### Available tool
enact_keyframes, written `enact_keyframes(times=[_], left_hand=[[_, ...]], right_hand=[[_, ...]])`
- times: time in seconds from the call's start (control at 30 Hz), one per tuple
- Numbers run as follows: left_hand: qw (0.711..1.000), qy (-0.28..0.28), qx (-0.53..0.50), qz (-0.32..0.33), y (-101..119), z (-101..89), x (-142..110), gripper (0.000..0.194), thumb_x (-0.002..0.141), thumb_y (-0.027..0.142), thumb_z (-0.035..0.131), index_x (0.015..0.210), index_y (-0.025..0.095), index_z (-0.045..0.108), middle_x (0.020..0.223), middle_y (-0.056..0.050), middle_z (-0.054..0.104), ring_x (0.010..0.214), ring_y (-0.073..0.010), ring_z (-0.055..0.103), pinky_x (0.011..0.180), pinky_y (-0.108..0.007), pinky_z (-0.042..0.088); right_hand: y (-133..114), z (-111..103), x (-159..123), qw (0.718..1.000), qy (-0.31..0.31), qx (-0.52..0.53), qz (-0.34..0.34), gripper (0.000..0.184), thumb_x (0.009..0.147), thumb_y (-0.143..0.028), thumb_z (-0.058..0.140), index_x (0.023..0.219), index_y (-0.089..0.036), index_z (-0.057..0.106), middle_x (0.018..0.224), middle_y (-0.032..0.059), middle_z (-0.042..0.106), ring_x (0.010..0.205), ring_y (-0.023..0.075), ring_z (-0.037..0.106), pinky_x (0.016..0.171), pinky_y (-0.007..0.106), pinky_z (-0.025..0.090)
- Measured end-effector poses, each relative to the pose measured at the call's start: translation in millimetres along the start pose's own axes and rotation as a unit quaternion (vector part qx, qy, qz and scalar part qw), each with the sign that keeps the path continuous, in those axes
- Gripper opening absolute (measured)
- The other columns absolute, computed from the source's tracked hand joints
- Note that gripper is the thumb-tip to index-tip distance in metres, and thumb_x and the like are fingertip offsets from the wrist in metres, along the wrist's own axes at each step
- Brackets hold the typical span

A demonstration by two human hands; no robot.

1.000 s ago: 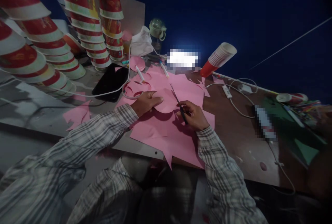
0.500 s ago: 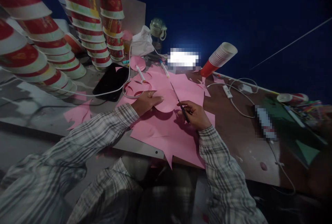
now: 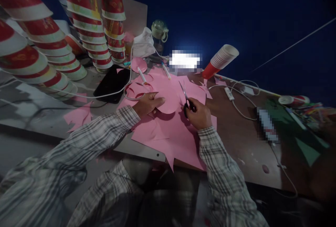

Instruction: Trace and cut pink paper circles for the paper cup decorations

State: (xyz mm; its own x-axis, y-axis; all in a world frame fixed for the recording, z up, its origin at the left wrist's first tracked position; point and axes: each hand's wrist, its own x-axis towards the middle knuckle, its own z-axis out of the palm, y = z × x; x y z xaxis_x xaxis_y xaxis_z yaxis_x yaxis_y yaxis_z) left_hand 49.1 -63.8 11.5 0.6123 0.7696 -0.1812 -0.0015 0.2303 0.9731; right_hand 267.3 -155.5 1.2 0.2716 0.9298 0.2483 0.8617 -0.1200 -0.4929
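My left hand [image 3: 148, 104] pinches the left edge of a rounded piece of pink paper [image 3: 168, 103] between thumb and fingers. In my right hand [image 3: 198, 115] is a pair of scissors [image 3: 185, 94] with black handles, fingers closed round them. Their blades stand slightly apart and point up and away, just right of the rounded piece. Under both hands lie larger sheets of pink paper [image 3: 183, 143] with jagged cut edges. A white marker [image 3: 166, 70] and another marker [image 3: 142, 75] rest on the paper beyond my left hand.
Tall stacks of red and white paper cups [image 3: 88, 23] stand at the left. Near them lie a black phone [image 3: 112, 84] and a white cable [image 3: 97, 96]. A leaning cup stack [image 3: 219, 61] is at the back right. Pink scraps [image 3: 78, 115] lie to the left.
My right hand has turned, and the scissors have swung right, away from the rounded piece, with their blades now apart. My left hand keeps its hold on the paper.
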Motion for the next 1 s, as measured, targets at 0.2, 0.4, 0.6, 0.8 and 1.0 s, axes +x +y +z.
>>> enact_keyframes(times=[0.2, 0.4, 0.6, 0.8, 1.0], left_hand=[[0.999, 0.009, 0.031, 0.003, -0.4, -1.1, 1.0, 0.025, 0.078, 0.031, 0.069, 0.068, 0.017, 0.052, 0.053, 0.005, 0.046, 0.042, -0.0066, 0.048, 0.041, -0.018, 0.041], [0.999, 0.0, 0.034, 0.009, -2.5, -1.3, 1.1, 0.027, 0.077, 0.031, 0.071, 0.066, 0.017, 0.051, 0.052, 0.006, 0.045, 0.043, -0.0066, 0.047, 0.043, -0.019, 0.045], [0.996, 0.071, -0.046, 0.029, 10.7, -2.7, 3.3, 0.019, 0.076, 0.025, 0.07, 0.067, 0.016, 0.055, 0.054, 0.005, 0.047, 0.043, -0.0052, 0.042, 0.04, -0.018, 0.039], [0.967, 0.214, -0.13, 0.054, 27.5, -17.1, 12.3, 0.011, 0.071, 0.019, 0.07, 0.077, 0.016, 0.061, 0.063, 0.005, 0.052, 0.047, -0.0047, 0.046, 0.038, -0.015, 0.034], [0.967, 0.199, -0.145, 0.061, 28.9, -23.4, 16.0, 0.009, 0.074, 0.019, 0.066, 0.081, 0.016, 0.062, 0.061, 0.004, 0.055, 0.044, -0.0048, 0.049, 0.037, -0.016, 0.032]], right_hand=[[3.1, -3.1, 0.9, 0.983, -0.025, -0.177, 0.032, 0.066, 0.083, -0.049, 0.062, 0.137, -0.011, 0.057, 0.109, 0.0184, 0.07, 0.104, 0.0355, 0.062, 0.091, 0.047, 0.043], [2.7, -2.8, 0.1, 0.979, -0.023, -0.202, 0.035, 0.065, 0.087, -0.05, 0.058, 0.139, -0.011, 0.055, 0.113, 0.0194, 0.07, 0.106, 0.0356, 0.06, 0.091, 0.046, 0.041], [8.7, -2.9, 1.7, 0.985, -0.014, -0.166, 0.044, 0.056, 0.088, -0.041, 0.057, 0.135, -0.012, 0.059, 0.106, 0.0171, 0.072, 0.098, 0.0318, 0.063, 0.085, 0.041, 0.044], [7.6, -1.6, 1.7, 0.977, -0.004, -0.214, 0.005, 0.043, 0.09, -0.033, 0.051, 0.126, -0.014, 0.067, 0.097, 0.0164, 0.07, 0.09, 0.0293, 0.06, 0.081, 0.04, 0.043], [1.3, 6.3, -2.6, 0.978, 0.018, -0.205, -0.015, 0.039, 0.09, -0.031, 0.051, 0.121, -0.017, 0.07, 0.119, 0.018, 0.056, 0.096, 0.0293, 0.058, 0.078, 0.041, 0.046]])
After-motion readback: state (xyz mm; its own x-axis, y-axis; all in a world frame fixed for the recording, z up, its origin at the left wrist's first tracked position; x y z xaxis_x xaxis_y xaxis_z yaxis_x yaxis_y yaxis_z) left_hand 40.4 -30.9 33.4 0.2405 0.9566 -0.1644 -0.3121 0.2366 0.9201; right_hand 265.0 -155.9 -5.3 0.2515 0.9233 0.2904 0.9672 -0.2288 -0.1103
